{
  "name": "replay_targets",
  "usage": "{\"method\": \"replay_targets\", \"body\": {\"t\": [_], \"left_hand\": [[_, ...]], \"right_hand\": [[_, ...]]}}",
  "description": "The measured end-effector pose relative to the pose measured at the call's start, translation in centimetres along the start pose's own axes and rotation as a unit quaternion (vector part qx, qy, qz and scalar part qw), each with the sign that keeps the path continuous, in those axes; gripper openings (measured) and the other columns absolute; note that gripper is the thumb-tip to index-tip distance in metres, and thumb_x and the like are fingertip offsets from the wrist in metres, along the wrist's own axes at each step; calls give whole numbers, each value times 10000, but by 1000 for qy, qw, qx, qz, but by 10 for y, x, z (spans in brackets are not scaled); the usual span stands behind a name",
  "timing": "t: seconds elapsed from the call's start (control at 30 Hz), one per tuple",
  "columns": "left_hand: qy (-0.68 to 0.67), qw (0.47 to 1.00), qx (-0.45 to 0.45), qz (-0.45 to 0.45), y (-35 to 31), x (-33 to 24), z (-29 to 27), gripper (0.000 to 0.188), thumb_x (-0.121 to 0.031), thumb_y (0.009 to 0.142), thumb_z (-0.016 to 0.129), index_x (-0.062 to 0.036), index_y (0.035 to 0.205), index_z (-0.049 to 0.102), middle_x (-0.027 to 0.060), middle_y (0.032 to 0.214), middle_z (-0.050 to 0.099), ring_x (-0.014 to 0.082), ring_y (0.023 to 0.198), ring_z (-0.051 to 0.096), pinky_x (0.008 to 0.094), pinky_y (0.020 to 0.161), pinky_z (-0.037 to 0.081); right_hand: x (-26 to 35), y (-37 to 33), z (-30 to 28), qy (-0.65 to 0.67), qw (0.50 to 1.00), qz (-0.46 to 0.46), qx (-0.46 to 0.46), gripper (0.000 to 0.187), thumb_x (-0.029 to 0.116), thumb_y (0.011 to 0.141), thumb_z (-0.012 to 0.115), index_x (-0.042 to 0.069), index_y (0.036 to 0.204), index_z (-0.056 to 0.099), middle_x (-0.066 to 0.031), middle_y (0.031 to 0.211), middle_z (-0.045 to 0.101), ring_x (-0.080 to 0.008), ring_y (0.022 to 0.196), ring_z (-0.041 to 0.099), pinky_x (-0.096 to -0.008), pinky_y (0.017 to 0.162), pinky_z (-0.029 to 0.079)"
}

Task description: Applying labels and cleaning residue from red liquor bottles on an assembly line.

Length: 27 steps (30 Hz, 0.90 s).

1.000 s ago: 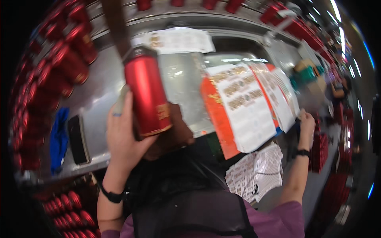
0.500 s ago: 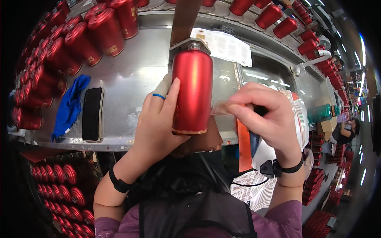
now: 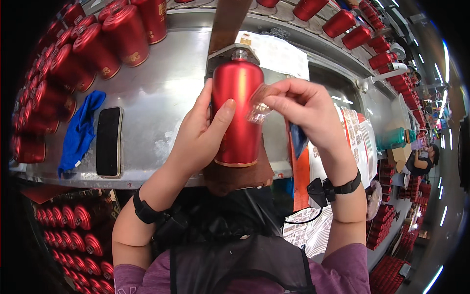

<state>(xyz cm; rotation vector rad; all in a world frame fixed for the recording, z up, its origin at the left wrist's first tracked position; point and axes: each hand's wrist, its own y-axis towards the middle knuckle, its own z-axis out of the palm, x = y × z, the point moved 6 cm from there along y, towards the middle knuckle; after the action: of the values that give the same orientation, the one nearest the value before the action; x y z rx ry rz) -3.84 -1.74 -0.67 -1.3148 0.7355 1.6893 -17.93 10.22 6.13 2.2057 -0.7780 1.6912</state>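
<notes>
A glossy red bottle [image 3: 238, 139] with a clear threaded neck lies with that neck pointing away from me, its base over a brown pad [image 3: 267, 171] at the bench's near edge. My left hand [image 3: 198, 130] holds its left side, thumb resting on the front and the other fingers partly hidden behind. Between thumb and forefinger my right hand [image 3: 311, 108] pinches a crinkled piece of clear film [image 3: 257, 113]. That film hangs over the bottle's upper right side; whether it touches the surface I cannot tell.
Left of the bottle are a black phone [image 3: 108, 142] and a blue cloth [image 3: 81, 132] on the metal bench [image 3: 166, 63]. Several red bottles [image 3: 125, 36] crowd the far left. A moving line of bottles [image 3: 339, 23] runs behind. Printed sheets [image 3: 276, 54] lie beyond; a co-worker [image 3: 422, 159] is far right.
My right hand has moved left and up, bringing the clear film in front of the bottle's right side. The left thumb has shifted further across the bottle's front.
</notes>
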Motion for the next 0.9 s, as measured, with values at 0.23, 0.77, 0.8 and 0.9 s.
{"method": "replay_targets", "body": {"t": [0.23, 0.77, 0.8, 0.9], "left_hand": [[20, 998, 50, 40, 8, -2, 11, 655, -195, 999, 615, 38, 1517, 289, 138, 1351, 551, 169, 1205, 556, 310, 1029, 443], [-49, 998, 31, -23, 7, 9, -9, 602, -313, 1070, 461, 12, 1544, 281, 108, 1429, 504, 162, 1281, 506, 323, 1081, 406], [-49, 998, 16, -34, 8, 13, -12, 585, -359, 1084, 405, 1, 1537, 318, 90, 1444, 501, 159, 1292, 499, 330, 1071, 413], [-58, 998, -13, -34, 1, 3, -9, 585, -367, 1089, 382, -4, 1542, 312, 99, 1449, 497, 162, 1294, 506, 333, 1056, 429]], "right_hand": [[-140, 51, -226, -230, 953, 134, -143, 225, 207, 859, 769, -2, 943, 758, 11, 787, 697, -52, 673, 579, -232, 631, 457], [18, 8, -72, -233, 968, -70, -57, 172, 169, 845, 759, 24, 936, 754, 24, 769, 659, -34, 601, 516, -216, 571, 412], [26, -1, -52, -190, 979, -72, -34, 149, 147, 848, 754, 23, 930, 749, 36, 735, 634, -13, 584, 492, -204, 547, 385], [33, -13, -10, -116, 990, -57, 52, 51, 31, 878, 712, 0, 918, 706, 53, 775, 584, 9, 621, 433, -175, 557, 314]]}}
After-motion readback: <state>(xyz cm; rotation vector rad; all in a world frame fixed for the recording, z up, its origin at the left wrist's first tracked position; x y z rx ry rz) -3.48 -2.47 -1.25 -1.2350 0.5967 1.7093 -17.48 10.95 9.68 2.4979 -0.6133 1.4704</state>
